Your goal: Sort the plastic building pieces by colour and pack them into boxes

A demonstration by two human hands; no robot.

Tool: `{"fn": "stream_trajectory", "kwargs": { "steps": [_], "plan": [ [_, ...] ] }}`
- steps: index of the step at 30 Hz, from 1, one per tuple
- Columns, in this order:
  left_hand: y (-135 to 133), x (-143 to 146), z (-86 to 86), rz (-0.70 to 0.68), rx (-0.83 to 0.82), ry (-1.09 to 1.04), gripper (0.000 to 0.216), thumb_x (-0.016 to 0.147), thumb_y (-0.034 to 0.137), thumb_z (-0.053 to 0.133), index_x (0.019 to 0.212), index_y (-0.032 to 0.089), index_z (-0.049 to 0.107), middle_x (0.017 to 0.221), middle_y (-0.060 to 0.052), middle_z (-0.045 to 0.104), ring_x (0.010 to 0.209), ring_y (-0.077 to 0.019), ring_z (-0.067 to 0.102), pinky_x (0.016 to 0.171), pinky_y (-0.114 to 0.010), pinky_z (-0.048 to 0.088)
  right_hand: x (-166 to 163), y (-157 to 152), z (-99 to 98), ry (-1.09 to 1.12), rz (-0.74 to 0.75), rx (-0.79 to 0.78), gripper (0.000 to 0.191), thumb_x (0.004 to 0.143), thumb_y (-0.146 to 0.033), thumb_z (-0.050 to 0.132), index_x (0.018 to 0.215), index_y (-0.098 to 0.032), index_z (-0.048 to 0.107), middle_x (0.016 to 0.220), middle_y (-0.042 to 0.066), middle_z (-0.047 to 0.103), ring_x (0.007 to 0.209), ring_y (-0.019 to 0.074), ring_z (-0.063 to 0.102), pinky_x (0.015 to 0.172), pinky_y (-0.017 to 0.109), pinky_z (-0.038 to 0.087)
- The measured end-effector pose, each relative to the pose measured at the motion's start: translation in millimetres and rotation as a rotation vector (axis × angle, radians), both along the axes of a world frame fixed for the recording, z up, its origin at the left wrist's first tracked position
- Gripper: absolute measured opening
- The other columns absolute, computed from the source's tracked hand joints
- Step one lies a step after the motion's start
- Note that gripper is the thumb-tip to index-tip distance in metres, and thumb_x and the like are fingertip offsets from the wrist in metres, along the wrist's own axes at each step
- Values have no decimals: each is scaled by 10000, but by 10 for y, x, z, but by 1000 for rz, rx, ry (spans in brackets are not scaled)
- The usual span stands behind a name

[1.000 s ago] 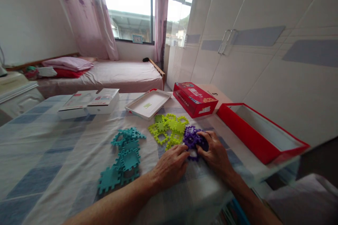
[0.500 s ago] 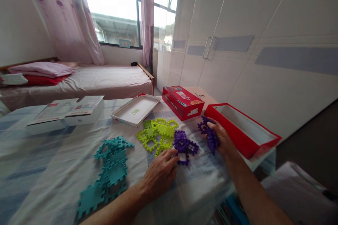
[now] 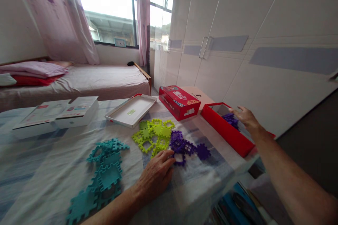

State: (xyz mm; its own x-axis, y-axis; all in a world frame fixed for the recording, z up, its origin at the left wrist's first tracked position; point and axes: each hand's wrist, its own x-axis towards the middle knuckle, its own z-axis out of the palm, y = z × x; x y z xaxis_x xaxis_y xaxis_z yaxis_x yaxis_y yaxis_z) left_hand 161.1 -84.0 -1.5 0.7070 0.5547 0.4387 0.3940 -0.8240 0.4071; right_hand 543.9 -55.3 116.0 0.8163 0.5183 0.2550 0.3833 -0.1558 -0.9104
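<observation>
My right hand [image 3: 246, 116] is above the open red box [image 3: 227, 132], its fingers stretched out and apart, holding nothing. Purple interlocking tiles [image 3: 230, 121] are inside that box, just beside the fingertips. My left hand [image 3: 157, 168] rests on the cloth with its fingers lying loosely forward. Its fingertips are at the edge of a square purple frame tile [image 3: 180, 160], which belongs to a small heap of purple tiles [image 3: 182, 143]. A solid purple tile [image 3: 203, 151] lies at that heap's right end. Yellow-green tiles [image 3: 158, 132] touch the heap on the left.
Teal tiles [image 3: 109, 175] lie in an overlapping row to the left. Behind are a shallow white lid [image 3: 129, 116], white cartons [image 3: 76, 112] and a closed red box [image 3: 179, 102]. The tablecloth [image 3: 47, 158] has blue checks. Books [image 3: 233, 204] are below the table's right edge.
My right hand has moved right, from above the cloth to the red box, and let go of the purple tiles there. One solid purple tile now shows on the cloth. My left hand stays put.
</observation>
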Motion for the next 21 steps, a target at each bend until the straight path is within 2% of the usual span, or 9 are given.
{"fn": "stream_trajectory", "kwargs": {
  "steps": [2,4,5,8,10,12,15,21],
  "plan": [
    [-1,-2,-5,-10,-2,-4,289,808,86,471,1036,189,614,1204,-74,569,1112,-205,524,956,-372,461,-155,-96,-102,-223,15,-20,404,607,-204,690,996,-152,591,1154,165,543,1187,310,423,925,461,387],
    [-5,-1,-3,-24,-1,-19,272,813,87,472,1020,190,615,1183,-68,577,1111,-198,518,965,-362,452,-425,-236,-261,-530,185,-85,392,716,-269,606,1096,-177,576,1211,139,528,1198,273,428,978,432,354],
    [-8,0,3,-33,-1,-26,261,815,86,472,1006,191,616,1161,-63,586,1105,-194,518,968,-356,447,-582,-318,-360,-648,327,-145,374,761,-300,562,1115,-180,576,1184,127,551,1151,253,478,975,414,366],
    [-15,8,31,-52,-6,-23,237,823,86,471,982,189,613,1089,-57,608,1061,-188,527,955,-344,450,-1011,-564,-683,-722,665,-382,406,789,-400,552,1136,-193,584,1144,94,588,1088,232,533,952,388,402],
    [-15,14,48,-51,-7,-14,233,825,89,478,991,189,609,1059,-55,614,1030,-188,533,933,-342,459,-1180,-686,-862,-733,737,-467,450,752,-419,596,1148,-206,586,1146,86,588,1084,241,534,935,399,414],
    [-11,18,53,-48,-1,-10,225,823,89,492,989,188,606,1041,-53,616,1018,-188,535,921,-337,463,-1247,-753,-970,-750,744,-467,444,733,-400,616,1135,-213,595,1119,82,589,1061,242,540,918,404,421],
    [-1,20,47,-51,16,-10,200,830,99,496,966,192,609,1023,-51,620,1007,-181,540,908,-326,468,-1270,-771,-984,-737,739,-389,397,729,-348,613,1099,-205,604,1045,74,588,1023,228,545,911,390,426],
    [6,24,32,-47,18,6,201,839,105,485,958,204,614,999,-47,619,988,-183,540,890,-333,472,-1541,-564,-789,-586,772,-206,358,785,-336,552,1126,-228,568,1088,58,578,1031,197,551,906,352,436]
  ]
}}
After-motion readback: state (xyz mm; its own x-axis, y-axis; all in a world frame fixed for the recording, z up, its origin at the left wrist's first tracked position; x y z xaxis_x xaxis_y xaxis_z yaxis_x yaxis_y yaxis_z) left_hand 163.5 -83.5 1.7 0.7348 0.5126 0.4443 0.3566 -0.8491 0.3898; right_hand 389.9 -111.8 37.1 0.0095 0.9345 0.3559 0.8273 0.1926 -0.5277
